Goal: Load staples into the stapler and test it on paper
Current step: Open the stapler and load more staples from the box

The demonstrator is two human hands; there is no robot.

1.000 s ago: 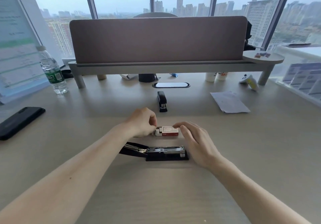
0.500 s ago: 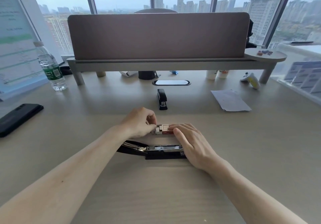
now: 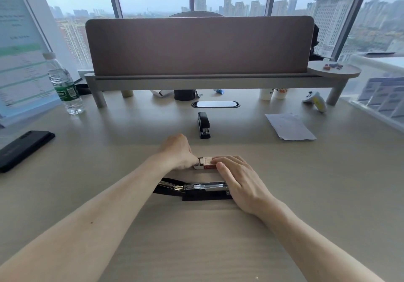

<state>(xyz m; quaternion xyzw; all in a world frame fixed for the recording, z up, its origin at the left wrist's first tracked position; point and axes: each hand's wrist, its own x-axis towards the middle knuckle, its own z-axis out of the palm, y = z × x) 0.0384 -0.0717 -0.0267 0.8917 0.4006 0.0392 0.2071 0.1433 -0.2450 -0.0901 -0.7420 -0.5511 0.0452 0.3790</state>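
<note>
A black stapler lies flat on the desk in front of me with its top swung open to the left and the metal staple channel showing. Just beyond it sits a small red and white staple box. My left hand pinches the box's left end, where a flap or tray sticks out. My right hand lies flat on the box's right part, fingers pressing it down, and covers the stapler's right end. A sheet of white paper rests at the far right of the desk.
A second, closed black stapler stands farther back at centre. A black phone and a water bottle are at the left. A raised shelf with a divider panel crosses the back, with cups beneath it.
My right hand has slid left over the staple box and now covers most of it. My left fingers have worked the box's left end open. The stapler has stayed put.
</note>
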